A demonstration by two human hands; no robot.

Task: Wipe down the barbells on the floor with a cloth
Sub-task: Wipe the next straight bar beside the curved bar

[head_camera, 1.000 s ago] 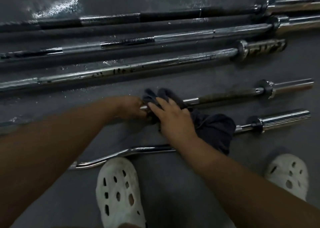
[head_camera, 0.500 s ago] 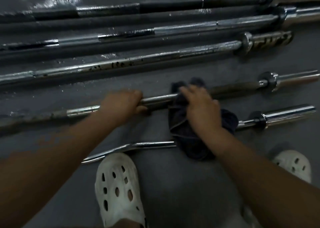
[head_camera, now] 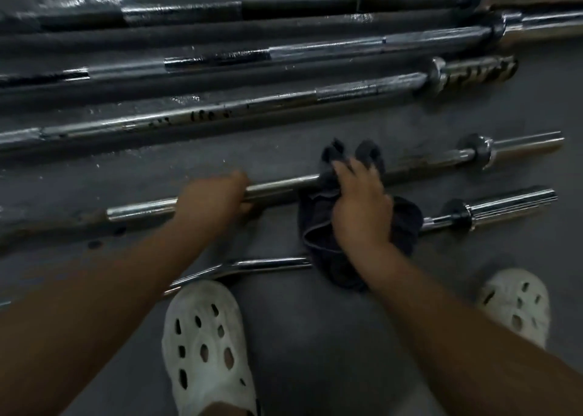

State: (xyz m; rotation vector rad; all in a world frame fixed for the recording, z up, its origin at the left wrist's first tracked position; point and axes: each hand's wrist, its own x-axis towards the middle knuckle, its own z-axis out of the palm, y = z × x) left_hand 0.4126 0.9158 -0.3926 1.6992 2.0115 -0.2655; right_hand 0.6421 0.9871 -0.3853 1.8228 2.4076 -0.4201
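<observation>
While the left hand (head_camera: 211,198) grips the barbell (head_camera: 280,187), the right hand (head_camera: 362,209) clutches the cloth (head_camera: 407,223).

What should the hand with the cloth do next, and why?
Probably slide the cloth rightward along the bar toward its collar: the left hand grips the bar, the right hand holds the cloth over it, and that stretch looks dull.

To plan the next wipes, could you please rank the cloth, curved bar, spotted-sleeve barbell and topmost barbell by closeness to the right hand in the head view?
From the right hand:
1. cloth, held under it
2. curved bar, nearer the feet
3. spotted-sleeve barbell, beyond it
4. topmost barbell, farthest back
</observation>
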